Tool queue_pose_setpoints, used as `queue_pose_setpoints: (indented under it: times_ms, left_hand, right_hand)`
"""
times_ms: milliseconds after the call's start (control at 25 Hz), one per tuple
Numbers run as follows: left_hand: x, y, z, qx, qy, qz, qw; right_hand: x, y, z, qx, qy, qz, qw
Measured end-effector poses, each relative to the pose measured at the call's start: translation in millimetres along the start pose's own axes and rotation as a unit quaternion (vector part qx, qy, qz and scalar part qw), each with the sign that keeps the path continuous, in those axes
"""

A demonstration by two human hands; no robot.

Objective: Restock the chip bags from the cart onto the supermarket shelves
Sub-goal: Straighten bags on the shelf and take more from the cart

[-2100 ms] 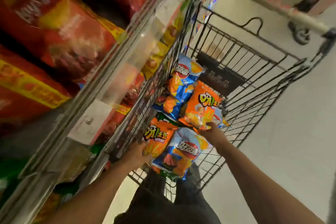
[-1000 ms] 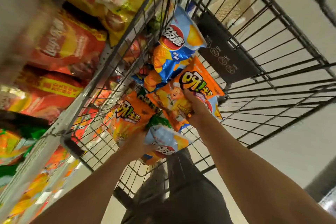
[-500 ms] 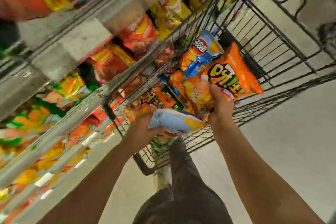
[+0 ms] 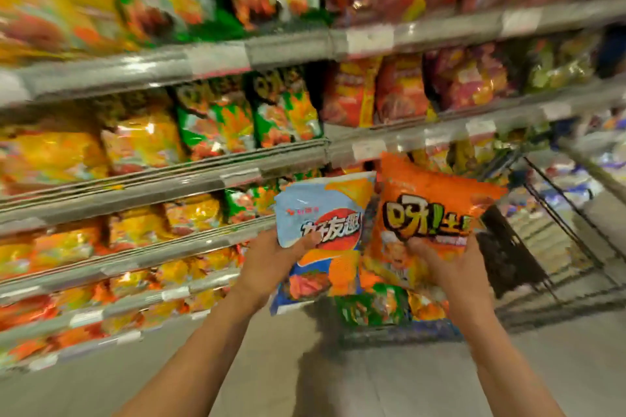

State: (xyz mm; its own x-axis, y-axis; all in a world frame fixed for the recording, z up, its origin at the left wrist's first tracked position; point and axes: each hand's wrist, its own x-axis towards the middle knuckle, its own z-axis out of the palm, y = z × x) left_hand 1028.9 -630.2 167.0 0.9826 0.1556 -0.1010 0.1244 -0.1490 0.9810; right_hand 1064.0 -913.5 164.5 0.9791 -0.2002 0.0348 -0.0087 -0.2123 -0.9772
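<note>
I have open floor (image 4: 298, 379) below and between my forearms, and clear air between the two bags and the shelf fronts (image 4: 203, 179) that run across the left and top of my view. Those shelf lips stack close together on the left, each row already packed with yellow, orange and green bags (image 4: 216, 125), so the gaps I can see there look tight. The cart (image 4: 555, 247) sits at my right, its wire side and dark panel just behind my right hand, hemming that side in. More bags lie in the cart's near corner (image 4: 376, 306), just under what I hold. My left hand (image 4: 271, 264) grips the blue bag (image 4: 321, 237) by its lower left edge, thumb curled over the front; the bag stands upright, long axis vertical, printed face toward me. My right hand (image 4: 454, 264) holds the orange bag (image 4: 430, 213) from below, fingers curled into its lower front; it too is upright, tilted a little to the right, face toward me. The two bags touch side by side, in front of the lower shelves. The frame is smeared, so I cannot tell which shelf row is nearest the bags.
</note>
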Motion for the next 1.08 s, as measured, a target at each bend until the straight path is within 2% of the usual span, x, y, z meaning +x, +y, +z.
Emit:
queue_pose_setpoints:
  times_ms: [240,360,600,720,880,1080]
  left_hand:
    - [-80.9,36.0,-29.0,-0.131,0.133,-0.023,0.982]
    - [-120.2,36.9,-38.7,-0.127,0.187,0.006,0.974]
    - [-197.5,58.6,-81.4,-0.133,0.249,0.014,0.959]
    - [-234.0,66.9,-120.4,-0.138,0.262,0.039,0.954]
    - [-289.9,67.1,-194.5,-0.102,0.241,0.083,0.962]
    - [-361.0,66.0,-315.1,-0.104,0.313,0.125,0.936]
  right_hand:
    - [-36.1,-46.8,8.4,-0.008,-0.127,-0.037,0.991]
    - [-51.9,-60.2,10.3,-0.011,-0.205,-0.055,0.977]
    - [-94.0,-118.2,47.5,-0.049,-0.268,-0.130,0.953]
    - [-125.4,-145.7,79.2,-0.026,-0.308,-0.168,0.936]
    - [-178.8,-186.3,145.4,-0.007,-0.329,-0.218,0.919]
    - [-262.2,-237.0,245.5,0.027,-0.367,-0.245,0.897]
